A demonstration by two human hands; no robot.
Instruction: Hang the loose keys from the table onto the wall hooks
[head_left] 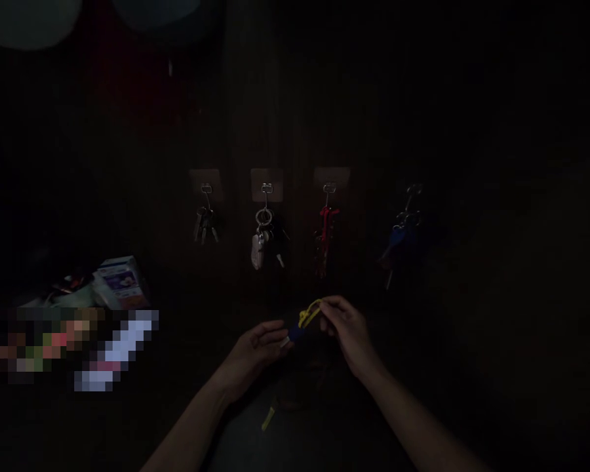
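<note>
Well, the right hand pinches a blue fob in its fingers, a yellow cord looped above it, the pair held up over a dark surface. The left hand sits just beside the fob's lower end, partly open; the dimness hides whether it touches. The fob looks light and stiff, the cord soft and slippery, so the firm body seems the better hold. Key bunches hang from wall hooks beyond.

The room lies nearly dark, a dark wooden wall carrying four adhesive hooks in a row, a printed carton low at left.
</note>
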